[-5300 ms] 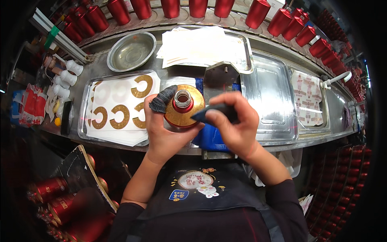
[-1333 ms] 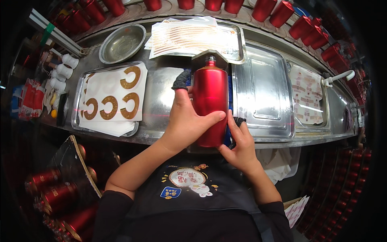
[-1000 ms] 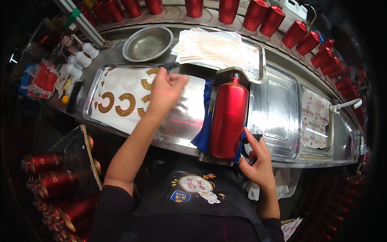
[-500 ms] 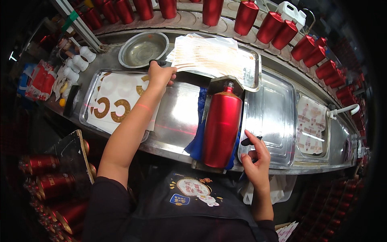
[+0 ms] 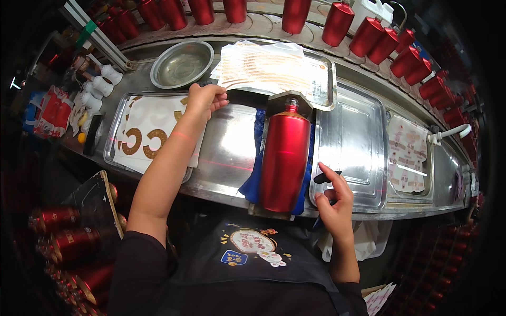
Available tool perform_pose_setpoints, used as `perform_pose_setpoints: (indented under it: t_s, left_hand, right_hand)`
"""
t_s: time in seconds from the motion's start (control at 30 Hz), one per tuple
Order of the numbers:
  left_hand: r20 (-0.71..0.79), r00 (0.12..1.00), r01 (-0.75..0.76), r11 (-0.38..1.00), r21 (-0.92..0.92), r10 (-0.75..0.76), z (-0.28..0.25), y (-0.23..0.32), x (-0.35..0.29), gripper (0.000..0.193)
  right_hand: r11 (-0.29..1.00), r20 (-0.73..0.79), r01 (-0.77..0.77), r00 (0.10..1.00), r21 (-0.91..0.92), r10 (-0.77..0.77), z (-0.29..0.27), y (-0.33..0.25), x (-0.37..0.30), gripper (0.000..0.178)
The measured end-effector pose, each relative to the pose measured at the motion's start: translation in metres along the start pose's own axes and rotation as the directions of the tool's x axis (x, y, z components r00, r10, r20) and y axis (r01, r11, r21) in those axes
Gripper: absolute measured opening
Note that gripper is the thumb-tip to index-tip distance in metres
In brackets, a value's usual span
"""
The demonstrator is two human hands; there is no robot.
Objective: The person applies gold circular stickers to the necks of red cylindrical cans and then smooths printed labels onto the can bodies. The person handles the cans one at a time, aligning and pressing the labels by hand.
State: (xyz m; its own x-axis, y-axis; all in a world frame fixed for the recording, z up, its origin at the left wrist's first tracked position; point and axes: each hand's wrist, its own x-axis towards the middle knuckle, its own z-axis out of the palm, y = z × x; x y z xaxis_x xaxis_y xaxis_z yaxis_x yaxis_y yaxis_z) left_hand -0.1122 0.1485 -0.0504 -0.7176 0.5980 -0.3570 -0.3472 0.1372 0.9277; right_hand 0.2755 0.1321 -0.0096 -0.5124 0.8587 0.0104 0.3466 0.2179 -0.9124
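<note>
Red bottle [image 5: 285,155] lies alone on its blue cloth [image 5: 254,181] and could roll. Left hand [image 5: 204,100] pinches a sticker at eleven o'clock; right hand [image 5: 333,197], half curled, holds a dark tool.

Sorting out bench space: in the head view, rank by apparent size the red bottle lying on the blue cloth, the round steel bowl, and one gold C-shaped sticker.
1. Red bottle, clearly largest.
2. Round steel bowl, though it sits farther off, so true size is unsure.
3. Gold C-shaped sticker, by the left hand, smallest.
</note>
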Motion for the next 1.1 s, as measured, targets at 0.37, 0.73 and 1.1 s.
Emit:
perform_pose_setpoints:
  t_s: [0.37, 0.73, 1.1]
  left_hand:
    - [0.076, 0.987, 0.152, 0.979, -0.137, -0.143, -0.004, 0.008, -0.009, 0.013]
    - [-0.021, 1.0, 0.013, 1.0, 0.003, -0.012, 0.008, -0.002, -0.013, 0.035]
    - [0.099, 0.921, -0.383, 0.922, 0.062, 0.376, 0.038, 0.034, -0.058, 0.042]
  right_hand:
    - [0.999, 0.02, 0.032, 0.999, -0.007, -0.032, 0.002, -0.001, 0.003, 0.064]
    - [1.0, 0.012, 0.007, 1.0, 0.019, -0.007, 0.002, 0.003, -0.001, 0.063]
    - [0.993, -0.08, 0.093, 0.993, 0.073, -0.087, -0.01, -0.002, 0.024, 0.06]
